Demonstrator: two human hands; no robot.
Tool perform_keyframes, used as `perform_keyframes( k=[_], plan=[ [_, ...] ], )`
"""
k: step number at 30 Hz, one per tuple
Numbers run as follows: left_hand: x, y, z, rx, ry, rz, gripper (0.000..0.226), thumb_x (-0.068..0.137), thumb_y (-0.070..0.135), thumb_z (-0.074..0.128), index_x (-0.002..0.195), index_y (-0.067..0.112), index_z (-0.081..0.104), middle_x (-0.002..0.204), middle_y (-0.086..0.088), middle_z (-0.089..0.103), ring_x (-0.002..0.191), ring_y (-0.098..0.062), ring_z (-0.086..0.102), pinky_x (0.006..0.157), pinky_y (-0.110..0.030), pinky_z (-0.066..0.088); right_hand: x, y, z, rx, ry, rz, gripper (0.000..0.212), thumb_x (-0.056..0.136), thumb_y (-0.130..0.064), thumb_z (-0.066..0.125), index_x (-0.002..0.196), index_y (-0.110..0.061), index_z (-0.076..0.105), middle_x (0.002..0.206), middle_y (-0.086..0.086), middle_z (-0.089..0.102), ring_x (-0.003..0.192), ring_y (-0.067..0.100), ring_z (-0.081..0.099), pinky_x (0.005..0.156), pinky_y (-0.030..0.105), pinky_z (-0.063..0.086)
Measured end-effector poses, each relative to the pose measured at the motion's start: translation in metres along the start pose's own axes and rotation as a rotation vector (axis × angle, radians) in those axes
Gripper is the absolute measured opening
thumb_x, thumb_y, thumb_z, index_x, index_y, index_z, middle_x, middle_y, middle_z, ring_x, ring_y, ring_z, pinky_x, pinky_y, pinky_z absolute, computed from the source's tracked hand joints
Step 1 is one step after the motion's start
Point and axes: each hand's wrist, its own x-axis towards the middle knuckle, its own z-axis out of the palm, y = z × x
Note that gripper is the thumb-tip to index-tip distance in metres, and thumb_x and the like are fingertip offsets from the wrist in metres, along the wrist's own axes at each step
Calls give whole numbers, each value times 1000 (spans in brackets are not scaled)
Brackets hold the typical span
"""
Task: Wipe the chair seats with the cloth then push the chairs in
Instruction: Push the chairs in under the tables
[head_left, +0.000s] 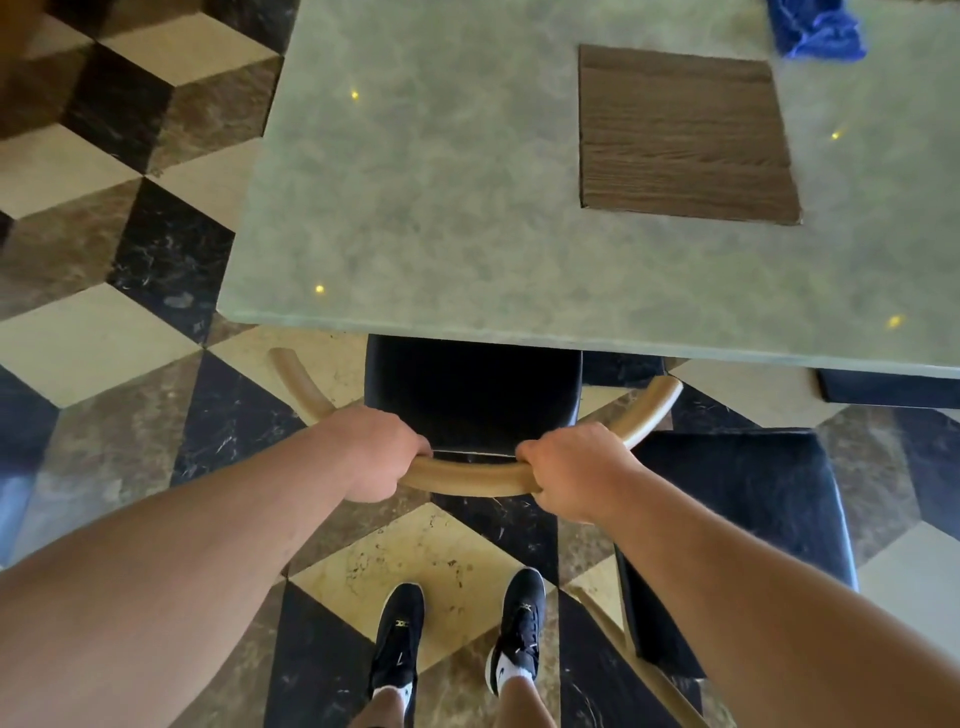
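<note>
A chair with a curved tan wooden backrest (467, 475) and a black seat (472, 395) stands at the near edge of the grey-green table (415, 208), its seat partly under the tabletop. My left hand (376, 449) grips the backrest left of centre. My right hand (574, 470) grips it right of centre. A crumpled blue cloth (815, 31) lies on the table's far right corner, away from both hands.
A second chair with a black seat (743, 519) stands to the right, pulled out from the table. A brown wooden square (685, 135) lies on the tabletop. My two feet in black shoes (457, 634) stand on the chequered marble floor (130, 338).
</note>
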Motion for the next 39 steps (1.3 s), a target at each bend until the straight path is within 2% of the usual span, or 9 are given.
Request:
perform_keyframes(
  k=[8, 19, 22, 25, 27, 28, 30, 33, 39],
  plan=[
    [-3, -9, -5, 46, 80, 37, 31, 89, 14, 55, 107, 38, 63, 71, 12, 57, 63, -8, 51, 83, -42, 49, -7, 0, -2, 52, -4, 20, 22, 93, -29, 61, 115, -32, 62, 71, -11, 53, 61, 11, 50, 67, 35, 37],
    [-1, 2, 15, 21, 69, -17, 28, 90, 21, 60, 113, 37, 65, 77, 12, 60, 64, -8, 55, 56, -31, 36, -4, -6, 6, -6, -102, 55, 32, 92, -39, 64, 124, -32, 59, 80, -12, 56, 70, 15, 56, 59, 35, 39],
    [-1, 9, 15, 51, 85, -63, 24, 92, 40, 67, 115, 34, 65, 81, 11, 60, 69, -12, 56, 64, -35, 38, -9, -10, 2, -16, -94, 86, 45, 91, -55, 69, 127, -31, 58, 91, -10, 58, 86, 20, 60, 78, 40, 51],
    [-5, 17, 20, 102, 168, -144, 51, 86, 63, 71, 125, 31, 62, 88, 8, 59, 76, -19, 56, 71, -38, 39, -19, -17, 1, 15, -35, 147, 64, 88, -68, 67, 136, -27, 54, 105, -5, 63, 102, 24, 60, 97, 46, 50],
    [-9, 22, 26, 27, 220, -167, 84, 78, 75, 70, 146, 31, 49, 118, 2, 66, 98, -25, 64, 82, -42, 48, -30, -23, 2, 45, 5, 163, 86, 86, -76, 63, 154, -28, 39, 141, 2, 59, 131, 31, 53, 112, 52, 42],
    [-12, 26, 27, -21, 222, -147, 102, 74, 80, 69, 157, 33, 35, 142, -2, 59, 119, -29, 62, 97, -48, 49, -40, -25, 3, 39, 25, 161, 99, 85, -80, 60, 162, -30, 23, 161, 5, 42, 148, 37, 37, 121, 58, 32],
    [-24, 43, 22, -104, 208, -70, 125, 69, 87, 66, 166, 38, 5, 172, -2, 25, 152, -33, 34, 121, -60, 29, -65, -29, 0, 19, 90, 179, 117, 81, -88, 53, 165, -33, -7, 176, 6, 4, 159, 42, 3, 126, 67, 12],
    [-38, 87, 2, -165, 268, 21, 129, 70, 93, 59, 164, 39, -11, 177, -1, 1, 162, -31, 7, 126, -62, 11, -114, -28, -5, 34, 176, 255, 127, 76, -94, 51, 161, -36, -23, 175, 6, -12, 158, 43, -11, 124, 70, 1],
    [-53, 207, -40, -125, 339, 115, 126, 75, 92, 56, 166, 35, -9, 177, -1, -4, 162, -30, 2, 128, -62, 6, -234, 9, 7, 15, 203, 382, 123, 74, -99, 40, 163, -37, -19, 175, 4, -13, 159, 38, -13, 126, 68, 1]
  ],
)
